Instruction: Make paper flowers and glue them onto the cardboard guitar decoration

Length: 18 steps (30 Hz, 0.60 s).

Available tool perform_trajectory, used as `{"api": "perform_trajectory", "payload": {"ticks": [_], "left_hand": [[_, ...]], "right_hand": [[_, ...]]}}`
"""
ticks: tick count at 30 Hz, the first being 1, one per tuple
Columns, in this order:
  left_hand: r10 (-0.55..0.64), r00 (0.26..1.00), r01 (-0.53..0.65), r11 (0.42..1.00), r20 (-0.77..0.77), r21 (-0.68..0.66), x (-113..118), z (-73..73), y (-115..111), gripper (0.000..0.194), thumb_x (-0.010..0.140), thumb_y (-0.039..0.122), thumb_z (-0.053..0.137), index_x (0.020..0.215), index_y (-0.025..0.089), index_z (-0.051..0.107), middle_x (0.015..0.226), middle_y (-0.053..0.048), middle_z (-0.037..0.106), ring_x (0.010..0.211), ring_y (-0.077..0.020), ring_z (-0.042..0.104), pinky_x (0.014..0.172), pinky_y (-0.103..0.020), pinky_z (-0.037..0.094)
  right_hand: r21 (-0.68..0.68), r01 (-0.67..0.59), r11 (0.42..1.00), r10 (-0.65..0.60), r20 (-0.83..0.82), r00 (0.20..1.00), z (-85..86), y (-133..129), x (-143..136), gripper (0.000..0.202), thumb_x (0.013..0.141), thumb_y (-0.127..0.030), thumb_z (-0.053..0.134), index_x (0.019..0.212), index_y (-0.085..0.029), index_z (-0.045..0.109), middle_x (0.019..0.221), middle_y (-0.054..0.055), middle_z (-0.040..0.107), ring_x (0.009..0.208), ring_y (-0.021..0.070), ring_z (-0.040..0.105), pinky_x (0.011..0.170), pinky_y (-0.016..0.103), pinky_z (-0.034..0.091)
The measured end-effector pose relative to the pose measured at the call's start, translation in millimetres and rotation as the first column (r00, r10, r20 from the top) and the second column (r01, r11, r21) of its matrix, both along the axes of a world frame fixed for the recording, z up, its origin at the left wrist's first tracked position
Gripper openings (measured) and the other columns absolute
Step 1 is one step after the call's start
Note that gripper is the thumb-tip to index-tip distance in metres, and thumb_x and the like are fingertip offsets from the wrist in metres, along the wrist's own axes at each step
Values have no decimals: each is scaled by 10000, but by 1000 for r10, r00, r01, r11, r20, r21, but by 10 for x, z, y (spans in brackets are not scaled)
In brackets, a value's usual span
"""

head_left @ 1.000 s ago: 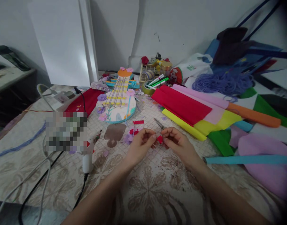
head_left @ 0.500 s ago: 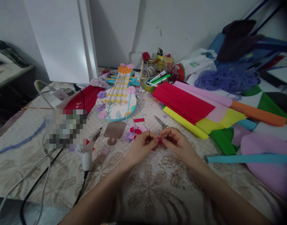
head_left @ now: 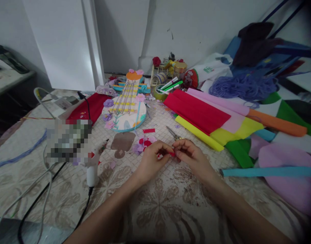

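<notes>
Between my fingertips is a small piece of red crepe paper (head_left: 172,153). My left hand (head_left: 157,155) pinches it from the left, and my right hand (head_left: 188,152) pinches its other side, so both hands are closed on it. Just beyond my left hand lies a cluster of purple, pink and red paper petals (head_left: 142,144). A red paper strip (head_left: 149,130) rests on the cloth behind them. Scissors (head_left: 173,132) lie past my right hand, their handles partly hidden by its fingers. A white glue gun (head_left: 92,171) stands to the left of my left arm.
A decorated paper guitar (head_left: 127,115) lies at the back centre. Crepe paper sheets, including a red one (head_left: 198,110), spread to the right. Blue yarn (head_left: 241,87) is heaped behind them. Cables (head_left: 47,188) cross the left side of the patterned tablecloth (head_left: 160,210).
The whole view has shifted slightly. My fingers have moved a little on the red paper, which now shows flatter between them; both hands still pinch it.
</notes>
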State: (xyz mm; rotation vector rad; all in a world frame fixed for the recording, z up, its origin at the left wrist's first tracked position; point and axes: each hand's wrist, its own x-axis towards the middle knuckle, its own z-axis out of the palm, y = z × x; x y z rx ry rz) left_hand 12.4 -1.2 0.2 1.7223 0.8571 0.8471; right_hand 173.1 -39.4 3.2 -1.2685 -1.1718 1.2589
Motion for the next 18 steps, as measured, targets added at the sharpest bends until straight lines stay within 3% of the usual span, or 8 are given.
{"api": "perform_trajectory", "payload": {"ticks": [8, 14, 18], "left_hand": [[-55, 998, 56, 996, 26, -68, -13, 74, 7, 59, 767, 154, 581, 809, 159, 623, 812, -40, 633, 765, -139, 570, 691, -252, 432], [21, 980, 44, 946, 196, -320, 19, 60, 7, 61, 737, 186, 633, 760, 135, 609, 761, -32, 621, 724, -127, 575, 707, -259, 450], [25, 973, 68, 919, 230, -388, 24, 61, 13, 80, 722, 184, 655, 751, 126, 607, 751, -25, 620, 720, -121, 576, 719, -260, 452]], "right_hand": [[-13, -33, 999, 32, -75, 997, -41, -4, 50, 139, 770, -218, 592, 906, -207, 560, 764, -9, 555, 644, 111, 506, 568, 242, 416], [1, -23, 1000, 23, -45, 999, -30, -13, 40, 149, 761, -221, 599, 905, -206, 566, 767, -5, 564, 651, 115, 519, 583, 252, 425], [8, -1, 1000, 1, -11, 1000, -2, -30, 29, 111, 777, -219, 584, 886, -202, 573, 766, -8, 559, 648, 110, 516, 583, 250, 422]]}}
